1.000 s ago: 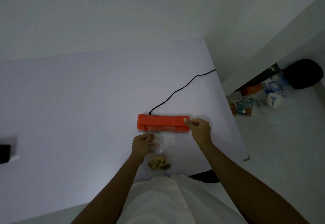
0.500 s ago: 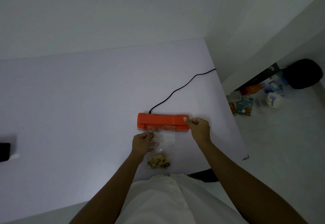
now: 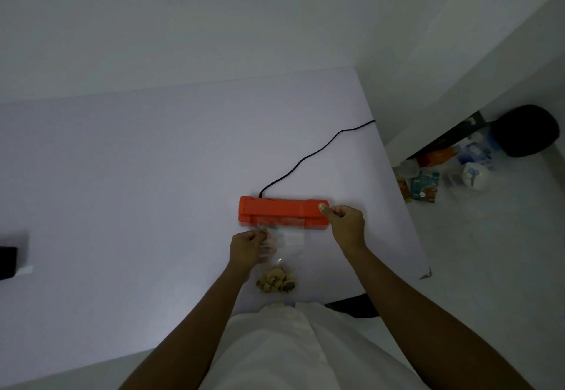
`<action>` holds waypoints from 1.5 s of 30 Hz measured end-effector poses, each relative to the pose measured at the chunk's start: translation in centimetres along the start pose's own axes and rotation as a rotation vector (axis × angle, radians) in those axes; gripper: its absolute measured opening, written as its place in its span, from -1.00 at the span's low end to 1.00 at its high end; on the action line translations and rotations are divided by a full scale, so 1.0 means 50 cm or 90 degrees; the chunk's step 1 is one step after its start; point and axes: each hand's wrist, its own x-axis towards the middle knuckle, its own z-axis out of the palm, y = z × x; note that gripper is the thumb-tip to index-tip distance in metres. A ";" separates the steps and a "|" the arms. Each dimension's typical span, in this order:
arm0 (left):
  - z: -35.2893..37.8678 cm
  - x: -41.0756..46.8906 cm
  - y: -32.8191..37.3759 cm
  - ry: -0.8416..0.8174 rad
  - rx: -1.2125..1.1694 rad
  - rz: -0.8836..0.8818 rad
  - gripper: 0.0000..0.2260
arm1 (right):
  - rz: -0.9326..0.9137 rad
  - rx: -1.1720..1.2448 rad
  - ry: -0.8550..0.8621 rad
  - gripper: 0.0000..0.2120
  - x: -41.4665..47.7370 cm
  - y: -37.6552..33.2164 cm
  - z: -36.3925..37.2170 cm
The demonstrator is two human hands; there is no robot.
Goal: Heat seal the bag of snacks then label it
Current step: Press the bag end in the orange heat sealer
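Note:
An orange heat sealer [image 3: 282, 212] lies on the pale table [image 3: 122, 175], its black cord [image 3: 315, 154] running off the far right edge. A clear plastic bag [image 3: 286, 252] with brown snack pieces [image 3: 276, 282] at its near end lies in front of the sealer, its open top resting on the sealer's front strip. My left hand [image 3: 247, 249] pinches the bag's left side. My right hand [image 3: 345, 224] has its thumb pressed on the right end of the sealer's lid, fingers curled.
A black object [image 3: 7, 262] with a white strip sits at the table's left edge. On the floor to the right are packets and bottles [image 3: 428, 181] and a dark round bag [image 3: 526, 129]. A wall stands behind the table.
The bag's open top has slid slightly farther onto the sealer. Both hands stay almost where they were.

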 end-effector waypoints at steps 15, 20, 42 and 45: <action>0.002 0.002 -0.001 0.011 0.019 0.005 -0.81 | -0.101 0.047 -0.001 -0.77 -0.046 -0.078 -0.029; 0.002 0.006 -0.004 0.011 0.016 0.003 -0.80 | -0.218 0.060 -0.061 -0.85 -0.080 -0.145 -0.033; -0.002 0.013 -0.004 -0.001 -0.013 -0.017 -0.83 | -0.461 -0.130 -0.439 -0.73 -0.145 -0.403 0.135; -0.004 0.015 -0.006 0.000 -0.013 -0.017 -0.83 | -0.468 -0.183 -0.467 -0.70 -0.143 -0.416 0.160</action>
